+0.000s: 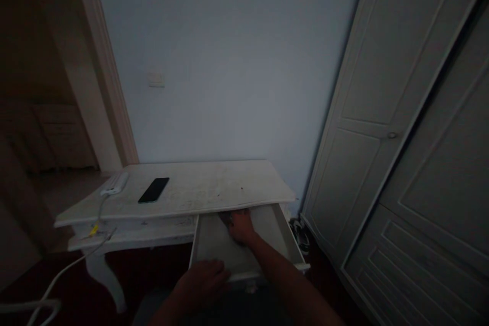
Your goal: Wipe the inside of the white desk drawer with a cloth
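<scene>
A white desk (198,188) stands against the wall with its right drawer (288,242) pulled open. My right hand (240,225) reaches deep into the drawer, under the desktop edge; its fingertips are hidden in the dark there. My left hand (206,277) rests on the drawer's front edge, fingers curled over it. The room is dim and I cannot make out anything inside the drawer.
A black phone (153,189) lies on the desktop, with a white power strip (115,183) and its cable at the left end. A tall white wardrobe (401,137) stands to the right. A doorway opens at left. Something dark lies on the floor beside the drawer.
</scene>
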`<state>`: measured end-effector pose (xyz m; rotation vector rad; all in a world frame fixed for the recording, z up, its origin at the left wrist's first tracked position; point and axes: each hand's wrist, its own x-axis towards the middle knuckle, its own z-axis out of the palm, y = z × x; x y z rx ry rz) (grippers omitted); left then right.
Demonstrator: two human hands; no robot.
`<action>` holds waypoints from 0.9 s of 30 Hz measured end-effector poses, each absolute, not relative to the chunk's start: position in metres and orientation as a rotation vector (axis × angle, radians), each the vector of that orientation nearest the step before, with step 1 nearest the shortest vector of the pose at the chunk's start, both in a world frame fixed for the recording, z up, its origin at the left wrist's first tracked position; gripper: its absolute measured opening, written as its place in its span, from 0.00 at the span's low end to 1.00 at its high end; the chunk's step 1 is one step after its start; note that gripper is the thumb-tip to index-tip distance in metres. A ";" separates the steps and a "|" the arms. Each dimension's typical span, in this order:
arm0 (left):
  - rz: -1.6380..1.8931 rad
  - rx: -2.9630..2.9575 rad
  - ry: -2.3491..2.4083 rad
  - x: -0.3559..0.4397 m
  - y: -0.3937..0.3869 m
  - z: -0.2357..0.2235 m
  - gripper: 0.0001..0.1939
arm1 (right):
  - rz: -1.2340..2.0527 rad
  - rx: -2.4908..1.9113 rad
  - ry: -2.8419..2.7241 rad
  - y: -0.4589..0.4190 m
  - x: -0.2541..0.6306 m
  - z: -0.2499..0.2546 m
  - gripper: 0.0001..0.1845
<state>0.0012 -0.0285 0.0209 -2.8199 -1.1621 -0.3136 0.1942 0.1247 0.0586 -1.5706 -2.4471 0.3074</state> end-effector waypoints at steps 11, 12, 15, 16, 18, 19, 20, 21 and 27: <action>-0.424 -2.707 -1.158 0.002 -0.028 0.009 0.08 | 0.484 -1.177 -2.677 0.109 0.132 0.057 0.28; -0.415 -2.694 -1.157 0.003 -0.027 0.007 0.09 | 0.505 -1.145 -2.715 0.108 0.136 0.057 0.26; -0.435 -2.677 -1.108 0.005 -0.027 0.008 0.12 | 0.597 -1.036 -2.849 0.107 0.143 0.055 0.18; -0.454 -2.673 -1.092 0.005 -0.028 0.009 0.13 | 0.628 -1.001 -2.893 0.107 0.143 0.055 0.15; -0.476 -2.658 -1.099 0.004 -0.028 0.010 0.14 | 0.662 -0.948 -2.966 0.106 0.140 0.055 0.13; -0.476 -2.657 -1.107 0.004 -0.028 0.009 0.14 | 0.660 -0.929 -2.994 0.106 0.138 0.055 0.13; -0.474 -2.662 -1.114 0.003 -0.027 0.007 0.15 | 0.649 -0.912 -3.016 0.106 0.137 0.056 0.15; -0.472 -2.666 -1.123 0.002 -0.026 0.004 0.17 | 0.633 -0.894 -3.036 0.105 0.135 0.056 0.18; -0.406 -2.682 -1.185 -0.001 -0.020 -0.010 0.24 | 0.547 -1.038 -3.017 0.097 0.140 0.053 0.24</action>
